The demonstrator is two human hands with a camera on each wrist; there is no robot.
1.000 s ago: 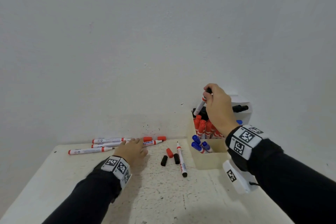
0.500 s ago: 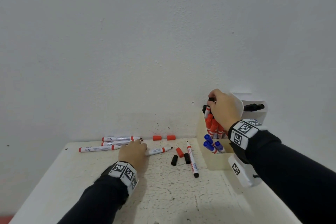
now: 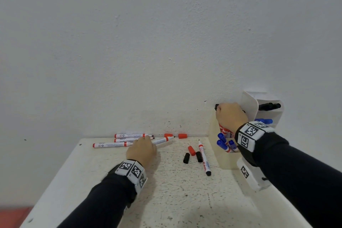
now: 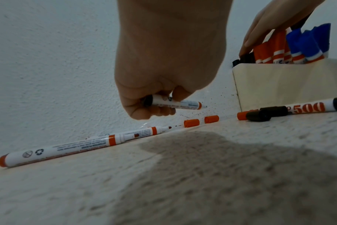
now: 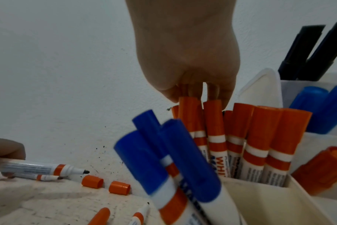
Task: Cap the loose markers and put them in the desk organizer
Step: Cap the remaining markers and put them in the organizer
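Note:
My left hand (image 3: 146, 139) grips an uncapped red-banded marker (image 4: 183, 104), held just above the white table (image 3: 166, 190) near the wall. Three more uncapped markers (image 3: 111, 144) lie beside it. Another marker (image 3: 203, 155) lies by the cream desk organizer (image 3: 220, 157), with two black caps (image 3: 186, 158) and a red cap (image 3: 192, 150) next to it. Two red caps (image 3: 182, 136) rest against the wall. My right hand (image 3: 220, 109) reaches down into the organizer's back corner and pinches a black-capped marker (image 4: 244, 57) among the red-capped ones (image 5: 260, 137).
Blue-capped markers (image 5: 164, 152) lean out of the organizer's front. A white holder (image 3: 268, 116) behind it carries black and blue markers. The wall stands directly behind the table. The table's left edge drops off toward something red (image 3: 13, 216) on the floor.
My right hand has lowered the black-capped marker deeper into the organizer. My left hand stays by the markers at the wall, with the uncapped marker in its fingers.

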